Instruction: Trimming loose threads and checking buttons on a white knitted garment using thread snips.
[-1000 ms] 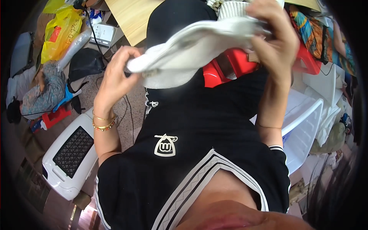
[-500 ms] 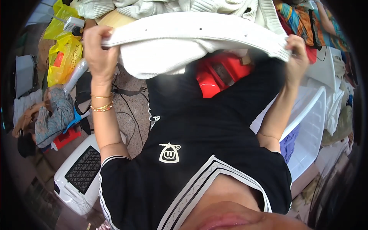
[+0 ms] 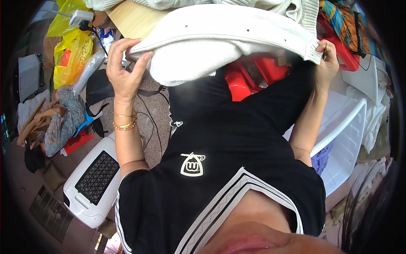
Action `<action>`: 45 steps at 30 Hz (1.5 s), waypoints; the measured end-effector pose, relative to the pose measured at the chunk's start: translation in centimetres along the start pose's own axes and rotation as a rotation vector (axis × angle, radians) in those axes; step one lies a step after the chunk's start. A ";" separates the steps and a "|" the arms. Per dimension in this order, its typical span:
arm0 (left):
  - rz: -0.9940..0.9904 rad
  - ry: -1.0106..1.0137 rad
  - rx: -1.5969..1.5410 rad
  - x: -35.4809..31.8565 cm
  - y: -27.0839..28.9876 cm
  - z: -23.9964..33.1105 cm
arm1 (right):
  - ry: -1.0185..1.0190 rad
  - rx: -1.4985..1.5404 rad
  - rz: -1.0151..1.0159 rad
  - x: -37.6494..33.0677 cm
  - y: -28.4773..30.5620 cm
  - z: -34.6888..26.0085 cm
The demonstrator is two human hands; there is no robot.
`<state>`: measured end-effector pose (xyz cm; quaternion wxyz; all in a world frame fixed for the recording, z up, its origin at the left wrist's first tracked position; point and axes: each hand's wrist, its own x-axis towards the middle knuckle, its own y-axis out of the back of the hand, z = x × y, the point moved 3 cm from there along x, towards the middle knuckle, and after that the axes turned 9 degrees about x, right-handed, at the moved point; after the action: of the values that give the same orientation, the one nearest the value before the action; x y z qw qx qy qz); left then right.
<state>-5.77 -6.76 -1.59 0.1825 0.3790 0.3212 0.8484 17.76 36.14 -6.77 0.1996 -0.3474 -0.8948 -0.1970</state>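
While the white knitted garment [image 3: 220, 42] is stretched wide between both hands, it hangs above the person's black-clothed lap, and I use it as the landmark for all places. The left hand [image 3: 124, 72] is closed on its left end, with the fingers curled over the folded edge and the thumb below. The right hand [image 3: 326, 63] pinches the ribbed cuff at its right end; this grip looks thin, only the fingertips on a small part of cloth.

I judge that the cuff could slip from the right hand if the cloth is pulled tighter, and the garment would then fall to the left side. Just behind the garment lies a pile of pale knitwear [image 3: 237, 4] on a wooden table [image 3: 131, 19]; the two could catch together or get mixed. Below the garment stands a red plastic stool [image 3: 245, 78], close enough to catch a hanging part.

To the right and below is a white plastic basket [image 3: 344, 139], whose rim is near the right forearm. To the left and below, cables [image 3: 150, 122] run over the floor beside a white appliance [image 3: 95, 182]. Free room is mostly directly under the garment, over the lap.
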 end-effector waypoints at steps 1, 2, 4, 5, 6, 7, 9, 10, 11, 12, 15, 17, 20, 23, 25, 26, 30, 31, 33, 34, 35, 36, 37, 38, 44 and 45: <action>0.002 -0.002 0.011 -0.1 0.2 0.5 | -0.002 -0.004 -0.005 0.1 0.3 0.2; 0.005 -0.004 0.022 -0.4 0.5 1.0 | -0.009 -0.060 -0.079 0.2 0.4 0.4; 0.005 -0.015 0.122 -1.2 1.0 1.1 | -0.103 -0.171 -0.168 0.0 0.4 0.6; 0.018 -0.031 0.161 -1.6 1.2 1.0 | -0.148 -0.264 -0.192 0.0 -0.3 -0.3; 0.062 -0.030 0.178 -1.9 1.3 1.3 | -0.193 -0.359 -0.215 0.0 -0.9 -1.4; 0.102 -0.046 0.213 -2.1 1.5 1.6 | -0.176 -0.393 -0.238 0.3 -1.8 -2.9; 0.134 0.028 0.246 -2.6 1.7 2.1 | -0.164 -0.297 -0.210 0.9 -4.5 -6.4; 0.136 0.031 0.242 -2.8 1.6 2.2 | -0.151 -0.198 -0.176 1.1 -5.9 -7.9; 0.165 0.014 0.233 -2.8 1.5 2.3 | -0.124 -0.067 -0.199 1.3 -7.2 -9.2; 0.196 -0.004 0.223 -2.7 1.4 2.3 | -0.034 -0.046 -0.251 1.4 -8.2 -10.0; 0.218 -0.031 0.241 -3.3 1.9 2.2 | 0.070 0.005 -0.383 1.6 -13.6 -13.3; 0.221 -0.070 0.261 -3.1 1.8 2.1 | 0.184 0.015 -0.477 1.8 -15.7 -14.9; 0.246 -0.115 0.219 -2.9 1.4 2.2 | 0.290 -0.034 -0.561 2.4 -17.6 -15.9; 0.269 -0.187 0.227 -2.9 1.4 1.9 | 0.214 -0.044 -0.589 2.3 -18.3 -16.5; 0.286 -0.179 0.194 -3.0 1.4 1.8 | 0.268 -0.040 -0.623 2.5 -19.4 -17.8; 0.300 -0.179 0.155 -3.0 1.4 1.8 | 0.286 -0.030 -0.637 2.6 -20.3 -18.4; 0.413 -0.114 0.012 -2.6 0.6 1.9 | 0.277 0.014 -0.662 2.6 -23.0 -19.7; 0.406 -0.084 0.000 -2.5 0.5 2.2 | 0.283 0.004 -0.657 2.7 -23.4 -19.7; 0.422 -0.081 -0.012 -2.4 0.0 2.2 | 0.277 -0.018 -0.665 2.7 -23.9 -19.8; 0.430 -0.083 -0.025 -2.3 -0.2 2.2 | 0.266 -0.038 -0.666 2.6 -24.0 -19.8; 0.315 -0.075 0.020 -2.5 0.2 3.0 | 0.268 -0.039 -0.674 2.6 -24.1 -19.8; 0.320 -0.068 0.021 -2.5 0.2 2.9 | 0.281 -0.053 -0.681 2.6 -24.2 -19.8; 0.323 -0.097 0.031 -2.5 0.2 2.8 | 0.294 -0.070 -0.686 2.5 -24.2 -19.8; 0.325 -0.127 0.041 -2.7 0.1 2.8 | 0.294 -0.073 -0.695 2.4 -24.1 -19.6; 0.436 -0.092 -0.082 -3.5 -0.3 2.0 | 0.360 -0.120 -0.700 1.7 -24.3 -19.2; 0.437 -0.087 -0.083 -3.5 -0.3 2.0 | 0.368 -0.127 -0.697 1.6 -24.4 -19.2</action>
<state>-1.96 -7.70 -2.60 0.0234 0.4681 0.1882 0.8631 3.77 10.95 4.98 0.2557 0.0064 -0.8945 -0.3667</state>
